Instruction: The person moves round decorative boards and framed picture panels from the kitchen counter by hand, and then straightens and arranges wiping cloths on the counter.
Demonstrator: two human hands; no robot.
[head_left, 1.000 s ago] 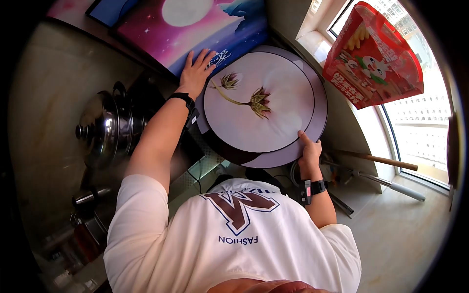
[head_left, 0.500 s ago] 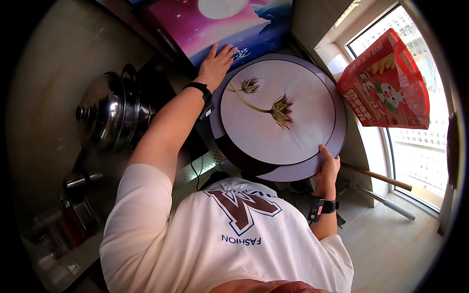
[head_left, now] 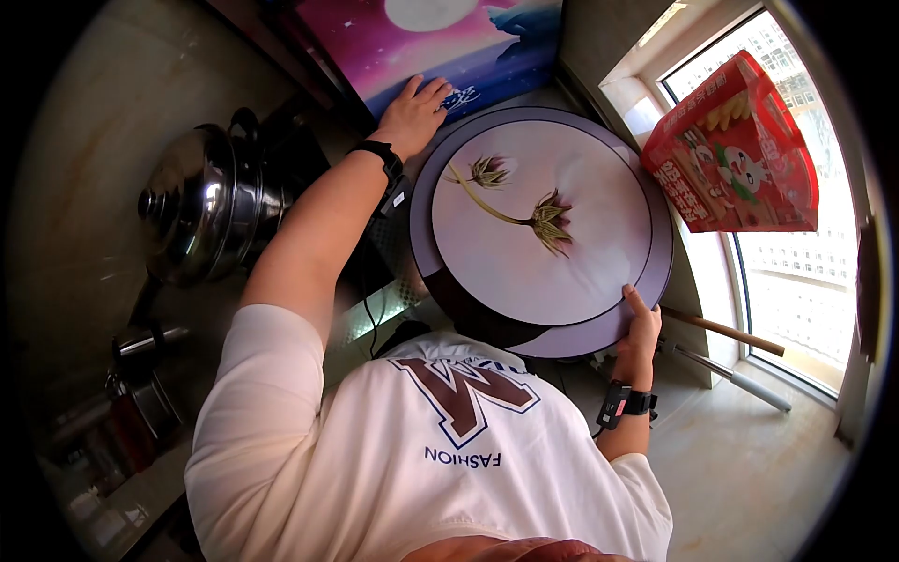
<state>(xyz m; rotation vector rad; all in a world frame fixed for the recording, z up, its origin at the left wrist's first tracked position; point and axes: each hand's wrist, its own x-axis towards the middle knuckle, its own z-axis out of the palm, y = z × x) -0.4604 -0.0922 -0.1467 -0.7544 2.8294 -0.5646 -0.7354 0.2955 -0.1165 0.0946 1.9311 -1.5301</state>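
**Two hands, one round board: a firm rim is mattering most**

In the centre of the frame, a little to the right, the round board [head_left: 543, 225] with a printed flower is lying on top of a wider lilac disc [head_left: 573, 339]. The right hand [head_left: 641, 328], at the lower right of these discs, is holding the lilac disc by its rim: the thumb is pressing from above, near the edge of the round board, while the other fingers are hiding below, so I am not able to see how deep they are reaching.

The left hand [head_left: 410, 122], in the upper centre of the frame, is resting with fingers slightly spread on a colourful panel [head_left: 482, 61]; it is not gripping anything that I can see.

In my judgement, the two discs are together making a wide and awkward load. A good grip is keeping the thumb flat across both edges, so that the round board is not sliding over the lilac disc. The left hand is serving best when it is steadying the panel with a flat palm, without pushing hard.

Some care is also needed at the sides: the metal pot [head_left: 192, 211] is standing at the left of the frame, beyond the left forearm, and a wooden stick [head_left: 726, 334] is lying close to the right hand.
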